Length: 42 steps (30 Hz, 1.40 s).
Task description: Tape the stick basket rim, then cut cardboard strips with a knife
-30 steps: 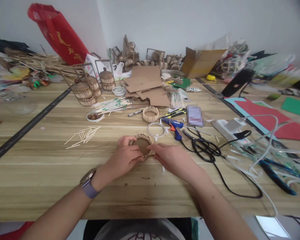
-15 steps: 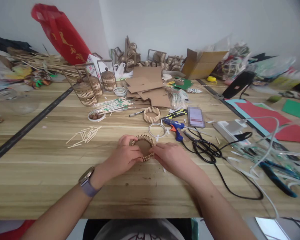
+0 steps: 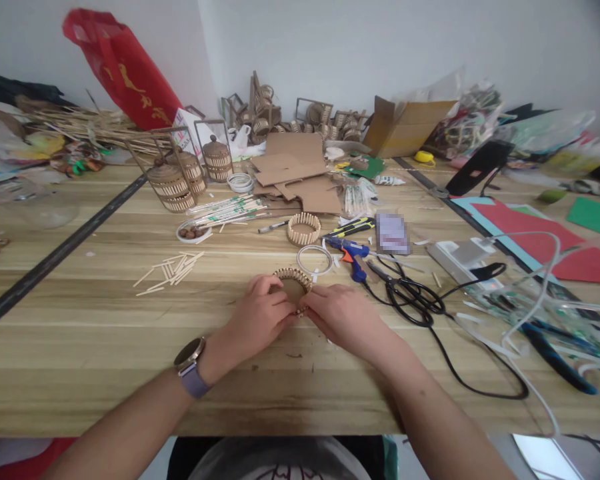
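Observation:
A small round basket of short wooden sticks around a brown cardboard base rests on the table between my hands. My left hand is closed on its left and near side, fingers wrapped over the rim. On the near right side, my right hand pinches the stick wall; its fingertips are close to those of the left. A similar stick ring stands just beyond. Between the two lies a flat white ring. Loose cut sticks are scattered to the left.
A blue glue gun, black scissors and a power strip with cables lie right. Cardboard pieces and finished stick lanterns stand farther back. Blue-handled pliers sit near the right edge.
My left hand has moved right along the basket's near side, closer to my right hand. The basket has shifted slightly right.

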### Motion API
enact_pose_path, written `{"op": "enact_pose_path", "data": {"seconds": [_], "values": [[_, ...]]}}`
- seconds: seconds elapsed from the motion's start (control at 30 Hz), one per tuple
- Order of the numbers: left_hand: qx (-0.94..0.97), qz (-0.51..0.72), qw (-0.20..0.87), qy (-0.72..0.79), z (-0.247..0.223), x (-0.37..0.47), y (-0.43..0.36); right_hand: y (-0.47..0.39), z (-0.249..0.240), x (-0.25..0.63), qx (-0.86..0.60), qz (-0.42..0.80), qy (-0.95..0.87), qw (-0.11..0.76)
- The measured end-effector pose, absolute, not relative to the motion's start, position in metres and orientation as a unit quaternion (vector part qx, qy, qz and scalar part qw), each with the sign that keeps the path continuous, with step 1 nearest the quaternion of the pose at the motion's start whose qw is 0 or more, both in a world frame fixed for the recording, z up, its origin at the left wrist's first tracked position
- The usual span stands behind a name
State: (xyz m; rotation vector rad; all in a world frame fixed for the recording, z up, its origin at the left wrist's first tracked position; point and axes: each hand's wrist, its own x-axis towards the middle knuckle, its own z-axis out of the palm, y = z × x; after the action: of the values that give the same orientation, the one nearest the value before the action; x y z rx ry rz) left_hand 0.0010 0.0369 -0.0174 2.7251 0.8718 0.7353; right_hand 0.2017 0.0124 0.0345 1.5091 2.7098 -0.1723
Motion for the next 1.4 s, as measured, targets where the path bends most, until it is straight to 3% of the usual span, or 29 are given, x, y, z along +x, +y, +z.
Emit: {"op": "enact_pose_path", "data": {"seconds": [0.47,0.97,1.4], "values": [[0.912,0.246,0.126,0.302,-0.017,-0.004,0.038,0.015,0.038,0.218,0.562,-0.084,0.823,-0.027],[0.917,0.229,0.142,0.295,-0.015,-0.013,0.044,0.021,0.032,0.227,0.46,-0.112,0.875,-0.097],[0.913,0.22,0.147,0.309,-0.011,-0.015,0.044,0.022,0.032,0.216,0.453,-0.062,0.888,-0.044]]}}
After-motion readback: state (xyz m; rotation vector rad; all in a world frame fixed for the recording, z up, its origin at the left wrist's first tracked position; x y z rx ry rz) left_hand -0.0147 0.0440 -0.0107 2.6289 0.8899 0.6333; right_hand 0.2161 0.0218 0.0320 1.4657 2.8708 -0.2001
